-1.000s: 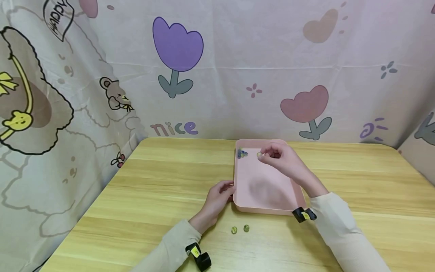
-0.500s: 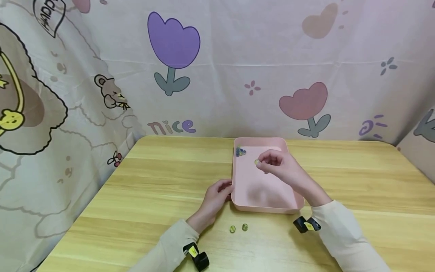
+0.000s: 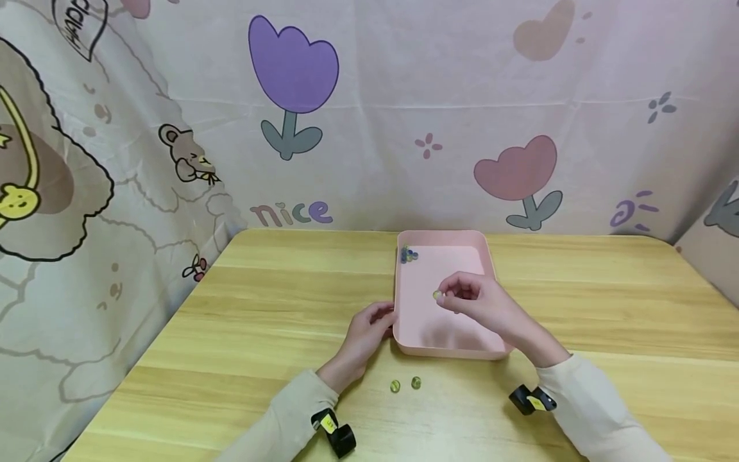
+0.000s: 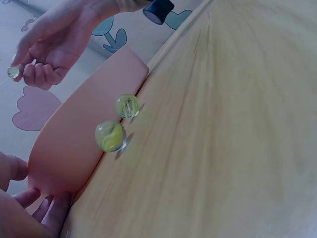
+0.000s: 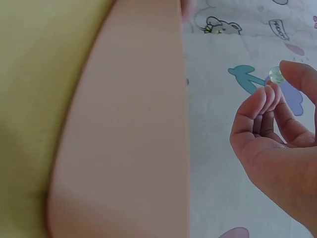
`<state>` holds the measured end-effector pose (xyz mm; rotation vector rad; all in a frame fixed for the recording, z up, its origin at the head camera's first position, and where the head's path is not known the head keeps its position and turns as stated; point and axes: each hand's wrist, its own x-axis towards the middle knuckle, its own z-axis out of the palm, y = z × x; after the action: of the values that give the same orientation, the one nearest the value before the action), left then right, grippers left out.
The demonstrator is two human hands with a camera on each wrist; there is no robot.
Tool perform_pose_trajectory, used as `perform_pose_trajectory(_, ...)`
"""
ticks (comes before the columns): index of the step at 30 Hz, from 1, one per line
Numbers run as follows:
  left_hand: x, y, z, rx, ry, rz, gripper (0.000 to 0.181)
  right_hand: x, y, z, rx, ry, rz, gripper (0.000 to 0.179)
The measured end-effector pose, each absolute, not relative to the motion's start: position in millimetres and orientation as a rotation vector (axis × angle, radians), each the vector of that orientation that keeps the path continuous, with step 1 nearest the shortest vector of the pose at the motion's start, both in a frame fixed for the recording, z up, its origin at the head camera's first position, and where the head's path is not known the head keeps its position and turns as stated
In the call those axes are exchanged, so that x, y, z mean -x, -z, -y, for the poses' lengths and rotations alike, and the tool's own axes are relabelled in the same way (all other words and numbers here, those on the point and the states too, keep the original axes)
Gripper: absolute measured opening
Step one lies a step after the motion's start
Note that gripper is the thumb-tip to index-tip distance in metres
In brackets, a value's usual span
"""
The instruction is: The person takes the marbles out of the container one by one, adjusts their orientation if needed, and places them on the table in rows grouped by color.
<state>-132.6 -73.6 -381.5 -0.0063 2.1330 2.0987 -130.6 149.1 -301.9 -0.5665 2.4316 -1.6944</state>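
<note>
My right hand (image 3: 479, 301) pinches a clear marble with yellow-green in it (image 3: 437, 295) between thumb and fingertips, above the middle of a pink tray (image 3: 416, 330). The right wrist view shows this marble (image 5: 276, 75) at the tip of the thumb, the other fingers curled below. At the tray's left side, my left hand (image 3: 364, 337) holds the wall near the front corner. Seen from the left wrist, its thumb (image 4: 18, 168) is by the rim and its fingers lie against the outer wall. Several blue and yellowish marbles (image 3: 408, 255) cluster in the tray's far left corner.
Two yellow-green marbles, one on the left (image 3: 395, 386) and one on the right (image 3: 416, 382), lie on the wooden table (image 3: 260, 308) before the tray's front wall. A printed cloth (image 3: 375, 160) hangs behind the table and along its left side.
My right hand has drawn back from the far part of the tray toward its middle, still pinching the marble. The left hand stays at the tray's side. The head view has shifted slightly.
</note>
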Motion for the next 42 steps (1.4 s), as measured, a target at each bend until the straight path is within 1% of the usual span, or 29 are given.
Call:
perform_pose_trajectory(11, 132.3, 381.1, 74.0, 0.003, -2.099, -2.134, 0.034, 116.6, 308.2, -151.0, 0.585, 1.671, -2.406, 0.015)
perform_pose_trajectory(31, 131.2, 380.2, 75.7, -0.016, -2.109, -2.125, 0.035, 92.9, 309.7, -144.4, 0.556, 1.702, -2.412, 0.016)
perform_pose_trajectory(36, 132.3, 380.2, 74.8, -0.008, -2.11, -2.118, 0.034, 89.0, 311.8, -139.4, 0.594, 1.699, -2.415, 0.014)
perform_pose_trajectory(42, 131.4, 380.5, 74.7, -0.025, -2.111, -2.123, 0.034, 75.3, 318.9, -140.2, 0.7, 1.653, -2.406, 0.011)
